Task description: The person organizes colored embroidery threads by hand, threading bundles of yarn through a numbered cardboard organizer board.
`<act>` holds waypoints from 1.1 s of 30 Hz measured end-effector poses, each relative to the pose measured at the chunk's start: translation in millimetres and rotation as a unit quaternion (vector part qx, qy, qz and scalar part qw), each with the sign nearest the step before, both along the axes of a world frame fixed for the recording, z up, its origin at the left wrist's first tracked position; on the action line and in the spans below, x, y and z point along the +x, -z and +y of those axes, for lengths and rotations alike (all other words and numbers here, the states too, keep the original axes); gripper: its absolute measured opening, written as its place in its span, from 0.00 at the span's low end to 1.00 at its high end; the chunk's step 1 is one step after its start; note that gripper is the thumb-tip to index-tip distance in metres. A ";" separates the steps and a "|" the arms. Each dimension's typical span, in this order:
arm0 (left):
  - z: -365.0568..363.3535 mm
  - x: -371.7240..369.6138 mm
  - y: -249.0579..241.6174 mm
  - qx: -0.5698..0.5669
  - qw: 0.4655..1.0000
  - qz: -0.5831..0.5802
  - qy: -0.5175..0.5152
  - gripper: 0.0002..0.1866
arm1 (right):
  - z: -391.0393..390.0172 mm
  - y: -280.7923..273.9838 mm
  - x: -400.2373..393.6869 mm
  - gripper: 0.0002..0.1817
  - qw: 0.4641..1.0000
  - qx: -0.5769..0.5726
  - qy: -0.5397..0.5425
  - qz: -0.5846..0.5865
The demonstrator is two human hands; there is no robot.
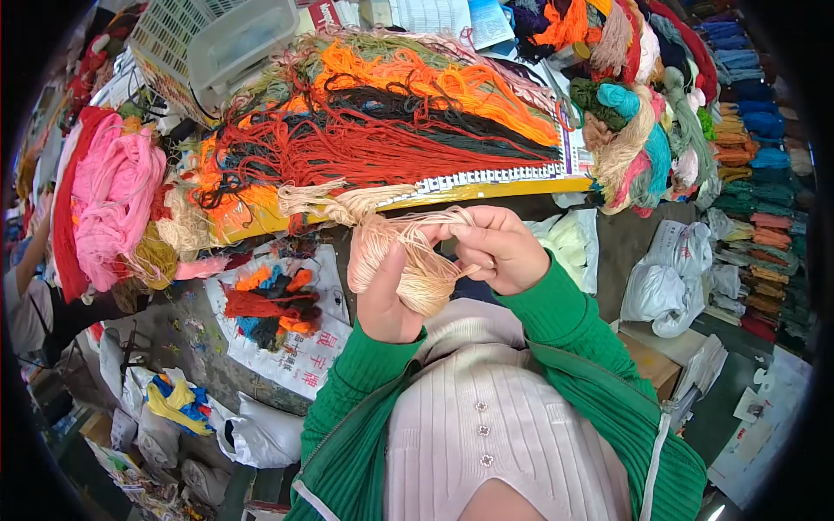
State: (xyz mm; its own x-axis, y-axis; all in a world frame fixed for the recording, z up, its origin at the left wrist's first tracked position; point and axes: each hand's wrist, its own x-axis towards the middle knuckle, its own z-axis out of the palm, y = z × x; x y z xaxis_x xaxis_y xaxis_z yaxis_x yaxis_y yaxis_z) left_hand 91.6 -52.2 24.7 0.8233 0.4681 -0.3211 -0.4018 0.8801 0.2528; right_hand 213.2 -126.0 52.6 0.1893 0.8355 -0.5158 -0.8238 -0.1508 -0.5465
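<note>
- The left hand (388,295) is closed around a beige yarn bundle (417,260); the thumb and the fingers wrap its looped part, in front of the person's chest and just below the near edge of the bench (486,193).
- The right hand (502,250) pinches some strands of the same bundle between the fingertips, close beside the left hand. Both hands are gripping, none is open.
- The tail of the bundle goes up and left to the near edge of the bench, where it lies touching the red and orange yarn pile (382,122). If the hands pull hard, I think the tail can catch these loose strands and drag them off the edge.
- The strands are thin and many. A pull on only a few of them can make a knot or a tangle inside the loop.
- If the left grip loosens, the loop can open and fall toward the floor, where bags (669,286) and other yarn (265,304) lie.
- The white basket (217,43) at the far left corner is well apart, so I see no risk there.
</note>
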 end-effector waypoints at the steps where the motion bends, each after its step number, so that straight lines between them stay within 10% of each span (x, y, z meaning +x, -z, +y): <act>1: -0.1 0.4 -0.8 0.000 1.000 0.000 0.000 0.16 | -0.3 -0.1 0.5 0.08 1.000 0.004 -0.020 0.002; 7: -2.3 2.8 -8.9 0.116 0.993 0.018 0.011 0.18 | 6.5 -1.6 -9.5 0.06 0.988 -0.065 -0.061 -0.123; 18: -1.2 2.9 -2.0 -0.016 1.000 -0.019 -0.005 0.17 | -2.5 -3.1 -0.6 0.08 0.998 -0.015 -0.031 -0.044; 28: -0.2 3.3 -4.6 -0.040 0.999 0.001 0.015 0.14 | -2.5 -2.2 -2.7 0.06 0.960 -0.051 -0.104 -0.253; 33: -1.9 6.3 -1.5 0.126 0.989 0.069 0.028 0.11 | -4.4 7.1 -5.2 0.06 0.981 0.018 -0.017 -0.194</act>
State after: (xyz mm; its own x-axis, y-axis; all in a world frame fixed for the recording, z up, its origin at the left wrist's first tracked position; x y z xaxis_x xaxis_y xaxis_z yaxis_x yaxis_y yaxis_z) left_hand 98.0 -54.1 26.2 0.8072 0.5022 -0.3101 -0.3006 0.8019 0.5163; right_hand 208.0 -130.4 45.5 0.3371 0.8609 -0.3811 -0.5469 -0.1505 -0.8236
